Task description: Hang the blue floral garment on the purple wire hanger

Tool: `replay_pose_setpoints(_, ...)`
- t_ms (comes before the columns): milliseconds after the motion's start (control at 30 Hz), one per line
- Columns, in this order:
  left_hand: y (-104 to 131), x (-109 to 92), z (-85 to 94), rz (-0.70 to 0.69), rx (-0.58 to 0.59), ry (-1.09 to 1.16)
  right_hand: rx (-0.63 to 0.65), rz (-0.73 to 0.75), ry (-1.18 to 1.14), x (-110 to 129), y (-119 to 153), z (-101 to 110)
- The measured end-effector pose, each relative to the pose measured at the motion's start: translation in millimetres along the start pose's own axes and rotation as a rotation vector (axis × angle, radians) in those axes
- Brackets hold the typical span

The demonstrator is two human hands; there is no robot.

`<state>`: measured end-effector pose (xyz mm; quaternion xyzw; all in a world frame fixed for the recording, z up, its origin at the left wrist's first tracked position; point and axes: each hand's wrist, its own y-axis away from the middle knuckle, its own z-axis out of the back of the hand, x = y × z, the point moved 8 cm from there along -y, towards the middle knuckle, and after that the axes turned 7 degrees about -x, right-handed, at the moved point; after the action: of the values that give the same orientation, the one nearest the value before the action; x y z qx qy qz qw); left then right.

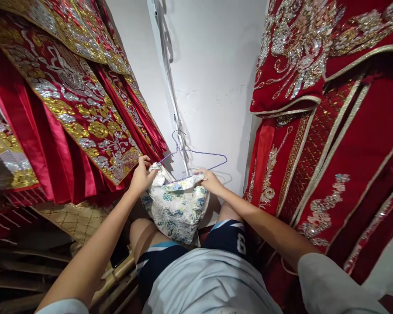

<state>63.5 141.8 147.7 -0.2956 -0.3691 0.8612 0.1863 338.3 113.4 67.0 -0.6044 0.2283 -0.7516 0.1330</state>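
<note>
A white garment with a blue and green floral pattern [178, 211] hangs low in front of my knees, partly on a thin purple wire hanger [205, 152]. My left hand [144, 174] pinches the garment's upper left corner, over the hanger's left arm. On the other side, my right hand [209, 181] grips the upper right edge of the cloth, just below the hanger's right arm. That right arm of the hanger is bare. The hanger's hook points up toward the wall, beside a metal strip. What kind of garment it is, I cannot tell.
Red embroidered garments with gold and silver sequins [94, 109] hang at the left. More red beaded garments [301, 144] hang close on the right. Ahead is a white wall [216, 56] with a vertical metal strip [167, 65]. Bamboo slats [114, 283] lie at the lower left.
</note>
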Motion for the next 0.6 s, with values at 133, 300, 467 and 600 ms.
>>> replay_pose_setpoints(133,5.8,-3.4,-2.9,-0.01,0.109,0.003,-0.217,-0.024,0.027,-10.2,-28.5,63.5)
replay_pose_setpoints(300,8.5,-10.7,-5.6,-0.032,0.101,-0.017,-0.11,-0.121,0.285,-25.9,-72.1,84.2)
replay_pose_setpoints(467,16.5,-7.9,-4.0,0.011,0.062,-0.062,-0.001,-0.17,0.307,-43.3,-81.4,73.4)
replay_pose_setpoints(600,10.1,0.3,4.5,0.035,0.016,-0.169,0.073,-0.185,0.302,-45.2,-77.5,77.5)
